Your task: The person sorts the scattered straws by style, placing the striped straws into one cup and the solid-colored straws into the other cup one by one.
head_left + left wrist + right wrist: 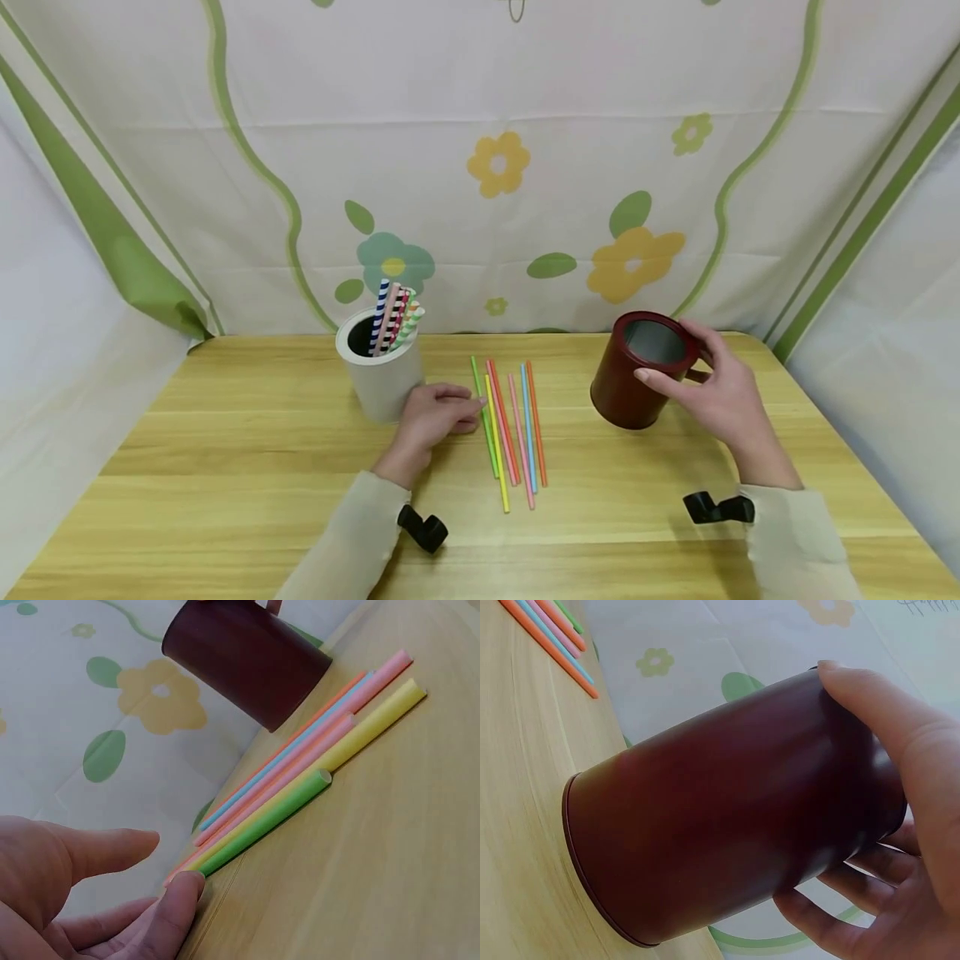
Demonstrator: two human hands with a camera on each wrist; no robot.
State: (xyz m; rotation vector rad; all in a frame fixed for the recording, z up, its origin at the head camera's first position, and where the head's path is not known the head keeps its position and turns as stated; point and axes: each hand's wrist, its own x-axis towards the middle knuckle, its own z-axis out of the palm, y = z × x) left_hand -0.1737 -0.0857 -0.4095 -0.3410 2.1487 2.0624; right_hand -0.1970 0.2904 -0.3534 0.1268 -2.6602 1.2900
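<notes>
Several plain coloured straws lie side by side mid-table, among them a green straw (262, 825), a yellow straw (497, 450) and a blue straw (528, 429). At their left is my left hand (437, 414), a fingertip at the green straw's far end in the left wrist view; its thumb and fingers are apart. To the right, my right hand (723, 392) grips a dark red mug (628, 387) near the rim, thumb on the near side and fingers round the other. In the right wrist view the mug (720, 810) hides part of those fingers.
A white cup (384, 387) holding several patterned paper straws (392, 321) stands just behind my left hand. The wooden table (247, 467) ends at a flower-printed cloth (450, 75) at the back. Cloth walls hang at both sides.
</notes>
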